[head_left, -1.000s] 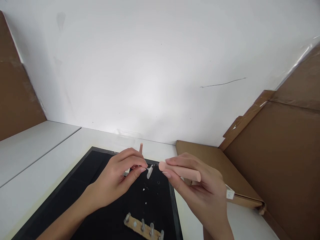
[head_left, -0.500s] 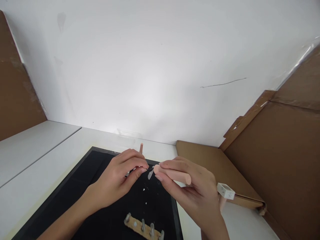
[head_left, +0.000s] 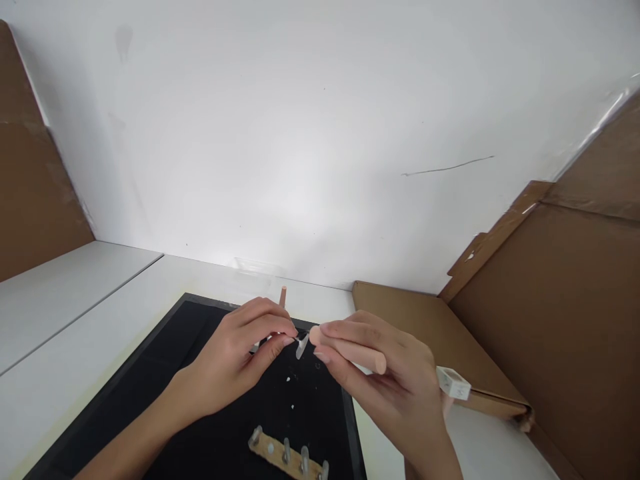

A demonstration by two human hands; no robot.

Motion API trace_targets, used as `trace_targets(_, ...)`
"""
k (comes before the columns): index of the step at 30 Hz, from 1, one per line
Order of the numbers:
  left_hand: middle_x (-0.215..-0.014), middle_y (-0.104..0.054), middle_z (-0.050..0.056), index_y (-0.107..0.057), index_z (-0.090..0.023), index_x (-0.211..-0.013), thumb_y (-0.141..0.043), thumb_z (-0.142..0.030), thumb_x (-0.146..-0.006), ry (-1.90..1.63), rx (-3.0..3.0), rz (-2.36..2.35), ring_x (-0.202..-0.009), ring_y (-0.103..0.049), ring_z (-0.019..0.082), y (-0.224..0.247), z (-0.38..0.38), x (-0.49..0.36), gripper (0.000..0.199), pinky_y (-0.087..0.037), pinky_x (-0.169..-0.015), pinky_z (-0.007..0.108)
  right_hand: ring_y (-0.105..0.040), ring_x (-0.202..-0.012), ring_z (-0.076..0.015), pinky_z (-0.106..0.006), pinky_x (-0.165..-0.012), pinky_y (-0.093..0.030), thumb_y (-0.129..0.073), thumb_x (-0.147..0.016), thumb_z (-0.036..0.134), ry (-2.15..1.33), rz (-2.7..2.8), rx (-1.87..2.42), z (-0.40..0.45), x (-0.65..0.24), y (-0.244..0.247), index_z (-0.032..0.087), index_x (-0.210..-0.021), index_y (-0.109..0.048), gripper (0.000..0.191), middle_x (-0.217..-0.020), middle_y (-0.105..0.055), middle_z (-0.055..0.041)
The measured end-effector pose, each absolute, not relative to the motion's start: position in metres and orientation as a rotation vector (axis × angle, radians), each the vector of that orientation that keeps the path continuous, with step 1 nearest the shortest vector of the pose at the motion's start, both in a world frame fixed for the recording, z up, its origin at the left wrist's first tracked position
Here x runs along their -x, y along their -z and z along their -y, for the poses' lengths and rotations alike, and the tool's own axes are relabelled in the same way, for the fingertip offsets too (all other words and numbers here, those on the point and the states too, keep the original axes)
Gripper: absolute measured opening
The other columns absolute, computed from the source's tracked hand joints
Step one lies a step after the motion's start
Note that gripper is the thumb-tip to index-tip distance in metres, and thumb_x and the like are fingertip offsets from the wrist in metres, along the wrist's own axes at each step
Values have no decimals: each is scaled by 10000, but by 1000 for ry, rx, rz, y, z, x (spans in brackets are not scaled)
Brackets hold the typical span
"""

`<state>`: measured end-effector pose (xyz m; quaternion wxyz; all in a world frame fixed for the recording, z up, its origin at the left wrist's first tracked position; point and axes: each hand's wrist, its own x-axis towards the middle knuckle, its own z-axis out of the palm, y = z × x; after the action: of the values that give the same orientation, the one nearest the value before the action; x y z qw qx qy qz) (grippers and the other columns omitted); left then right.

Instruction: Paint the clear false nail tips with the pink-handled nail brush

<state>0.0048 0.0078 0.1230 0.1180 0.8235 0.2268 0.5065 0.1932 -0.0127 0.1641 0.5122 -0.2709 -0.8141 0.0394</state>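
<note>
My right hand [head_left: 395, 373] grips a peach cylindrical handle [head_left: 357, 353], tilted, with its rounded end toward the left hand. A thin dark tip seems to project from that end, like a brush, but it is too small to make out well. My left hand [head_left: 250, 347] is closed in a pinch facing it, and what lies between finger and thumb is mostly hidden. Between the hands shows a small translucent white piece shaped like a false nail [head_left: 302, 347]. Below, a tan strip [head_left: 277, 455] carries several similar clear nail pieces standing up.
A black mat [head_left: 210, 427] lies on the white table [head_left: 65, 333]. Behind my left hand a peach stick [head_left: 283, 297] stands up. At right are a white square-topped object [head_left: 453, 383] and a flat cardboard box [head_left: 400, 307]. Cardboard panels [head_left: 560, 300] flank the white wall.
My right hand has shifted very slightly to the right with the peach handle, which has tilted a little. My left hand has stayed in place.
</note>
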Motion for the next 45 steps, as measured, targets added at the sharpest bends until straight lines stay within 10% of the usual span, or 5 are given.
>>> trace_targets(45, -854, -610, 55, -588, -166, -952, -503, -39, -878, -1490, -2379, -676, -773, -590, 147, -126, -6, -2, 170, -490, -646, 257, -626, -511, -129, -235, -475, -502, -712, -740, 124, -145, 1914, 576, 12, -193, -169, 234, -850, -685, 159, -689, -731, 5)
